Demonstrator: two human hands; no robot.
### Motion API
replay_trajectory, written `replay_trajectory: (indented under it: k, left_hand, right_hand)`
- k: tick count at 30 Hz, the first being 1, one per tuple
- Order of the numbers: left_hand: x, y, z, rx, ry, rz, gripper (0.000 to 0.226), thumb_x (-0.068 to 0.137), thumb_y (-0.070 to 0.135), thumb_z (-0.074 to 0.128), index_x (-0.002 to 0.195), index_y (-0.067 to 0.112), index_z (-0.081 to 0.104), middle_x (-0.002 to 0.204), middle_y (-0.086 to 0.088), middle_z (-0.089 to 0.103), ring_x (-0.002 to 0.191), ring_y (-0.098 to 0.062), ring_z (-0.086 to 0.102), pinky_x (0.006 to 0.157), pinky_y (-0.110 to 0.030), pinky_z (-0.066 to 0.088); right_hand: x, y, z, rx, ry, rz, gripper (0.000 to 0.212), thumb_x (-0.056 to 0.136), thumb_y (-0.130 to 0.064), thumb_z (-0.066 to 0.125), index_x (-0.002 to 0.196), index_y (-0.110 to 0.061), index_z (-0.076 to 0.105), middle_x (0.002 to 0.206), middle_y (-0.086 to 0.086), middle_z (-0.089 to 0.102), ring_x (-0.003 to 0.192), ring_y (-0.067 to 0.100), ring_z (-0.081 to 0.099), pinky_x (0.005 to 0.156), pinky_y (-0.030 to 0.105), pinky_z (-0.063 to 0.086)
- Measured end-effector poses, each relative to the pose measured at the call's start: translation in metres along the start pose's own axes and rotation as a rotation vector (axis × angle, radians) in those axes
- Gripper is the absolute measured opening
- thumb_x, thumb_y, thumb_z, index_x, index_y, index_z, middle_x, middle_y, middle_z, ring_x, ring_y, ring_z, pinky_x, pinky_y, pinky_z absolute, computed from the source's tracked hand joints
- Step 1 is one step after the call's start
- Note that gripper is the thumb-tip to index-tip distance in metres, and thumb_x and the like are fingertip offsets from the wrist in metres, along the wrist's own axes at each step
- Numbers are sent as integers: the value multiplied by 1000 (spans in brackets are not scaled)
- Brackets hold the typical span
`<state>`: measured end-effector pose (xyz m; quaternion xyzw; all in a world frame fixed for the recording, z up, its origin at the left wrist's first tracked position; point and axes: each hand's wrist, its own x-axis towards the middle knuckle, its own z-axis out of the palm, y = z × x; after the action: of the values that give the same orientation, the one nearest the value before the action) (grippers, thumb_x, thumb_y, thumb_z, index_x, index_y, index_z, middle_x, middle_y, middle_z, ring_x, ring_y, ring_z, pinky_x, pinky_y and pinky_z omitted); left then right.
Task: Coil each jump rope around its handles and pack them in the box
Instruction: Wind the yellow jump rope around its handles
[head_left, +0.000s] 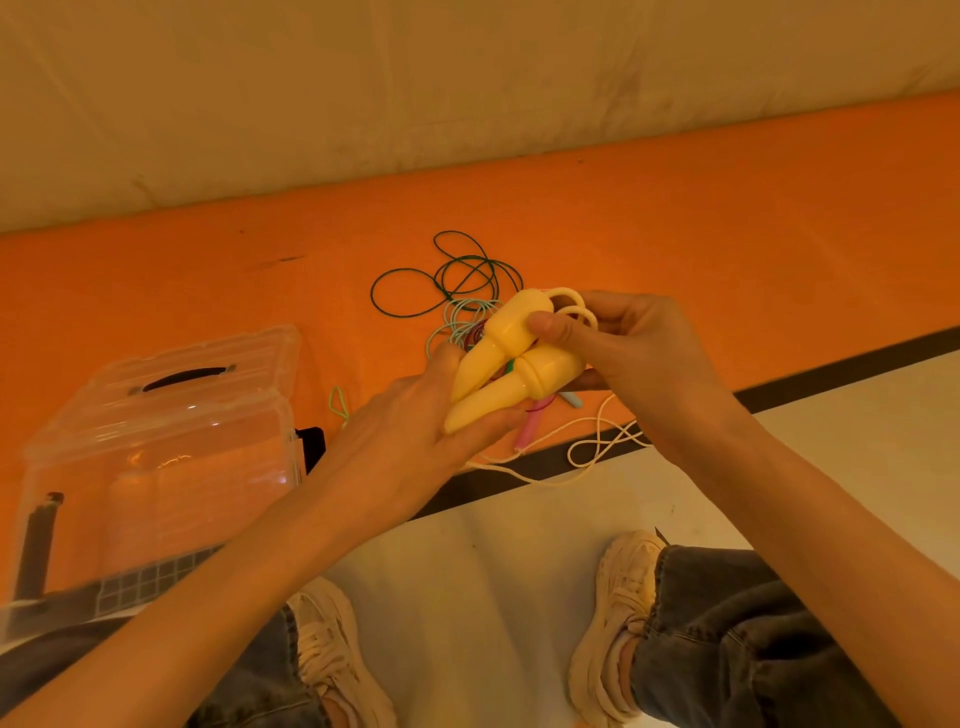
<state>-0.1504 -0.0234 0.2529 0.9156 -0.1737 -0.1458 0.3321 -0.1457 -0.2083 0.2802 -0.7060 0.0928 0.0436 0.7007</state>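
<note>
While both hands work above the mat, the left hand cradles the narrow tips of the two yellow handles from below, fingers curled loosely round them; the right hand pinches the fat ends, thumb pressed on top, fingers wrapped behind. Handles lie side by side, touching, tips toward the left hand: probably squared up as a pair so the cord can be wound round both. A couple of cord loops show at the fat ends by the right fingers; most of the cord trails slack below the handles, over the mat's dark edge, so I judge coiling barely begun.

Just behind the handles, on the mat, sits a tangle of other ropes: dark green rope farthest, pale mint loops nearer, a pink handle poking out under the yellow pair. None coiled yet.

Well left of the handles stands the clear box, lid closed with a dark grip on top; contents hard to tell through the plastic. Placed within left-hand reach, likely for packing.

Below the handles, pale shoes and jeans.

No brand, label or readable writing anywhere
</note>
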Motion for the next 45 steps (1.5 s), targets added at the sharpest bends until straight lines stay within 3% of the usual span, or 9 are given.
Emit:
replay_trajectory:
  k: [4, 7, 11, 15, 21, 26, 28, 32, 45]
  left_hand:
    - [0, -3, -6, -171, -98, 5, 40, 86, 49, 59, 111, 25, 40, 77, 5, 56, 61, -5, 55, 51, -23, 41]
    - [3, -6, -11, -294, -130, 22, 46, 78, 56, 67, 111, 30, 49, 88, 3, 62, 73, -9, 61, 67, -33, 51]
    - [6, -8, -11, -336, -98, 49, 43, 73, 56, 62, 112, 38, 55, 97, 11, 62, 81, -6, 60, 72, -33, 49]
    - [5, -10, -11, -339, -119, 65, 43, 77, 59, 56, 116, 40, 53, 95, 7, 61, 80, -10, 58, 70, -33, 47]
    - [4, -12, -11, -303, -154, 34, 47, 81, 66, 46, 114, 33, 52, 95, 1, 66, 70, -14, 55, 66, -37, 46]
    - [3, -13, -12, -271, -159, 22, 63, 75, 77, 42, 107, 24, 56, 96, -7, 65, 80, -20, 58, 75, -46, 47]
    - [3, -14, -11, -236, -147, 27, 63, 78, 78, 41, 106, 23, 53, 94, -6, 64, 77, -20, 59, 72, -45, 49]
    - [1, -11, -7, -119, -73, 54, 55, 81, 67, 37, 102, 18, 49, 71, 2, 51, 57, -7, 47, 50, -23, 37]
    - [5, -12, -6, -86, -76, 45, 55, 78, 70, 37, 100, 21, 47, 67, 7, 47, 53, -5, 44, 49, -25, 34]
  right_hand:
    - [2, -3, -3, -31, 8, -5, 17, 81, -12, 69, 97, -7, 71, 82, 6, 73, 66, 13, 71, 56, 23, 57]
    - [2, -4, -4, -31, 19, -19, 8, 81, -11, 69, 89, -13, 71, 71, -1, 73, 62, 11, 70, 53, 21, 55]
    - [1, -7, -5, 10, 23, -33, 7, 82, -7, 67, 85, -13, 69, 62, -6, 71, 57, 7, 68, 49, 17, 52]
    - [1, -7, -4, 16, 17, -44, 8, 83, -6, 66, 87, -12, 68, 64, -6, 72, 58, 8, 69, 49, 17, 52]
    - [3, -5, -6, 9, 28, -45, 8, 82, -9, 68, 88, -14, 70, 67, -6, 72, 61, 9, 69, 50, 18, 53]
    - [5, -4, -7, -24, 36, -65, 9, 80, -12, 69, 87, -18, 69, 68, -9, 73, 64, 8, 70, 52, 18, 53]
    - [5, -3, -7, -39, 35, -80, 10, 79, -14, 69, 88, -18, 70, 69, -9, 73, 65, 9, 70, 53, 18, 54]
    - [7, -3, -7, -38, 48, -92, 10, 77, -18, 70, 86, -21, 69, 67, -11, 72, 64, 6, 70, 52, 17, 53]
    - [7, 4, -7, -4, 35, -76, 10, 82, -13, 67, 90, -20, 68, 68, -11, 72, 65, 5, 70, 52, 17, 53]
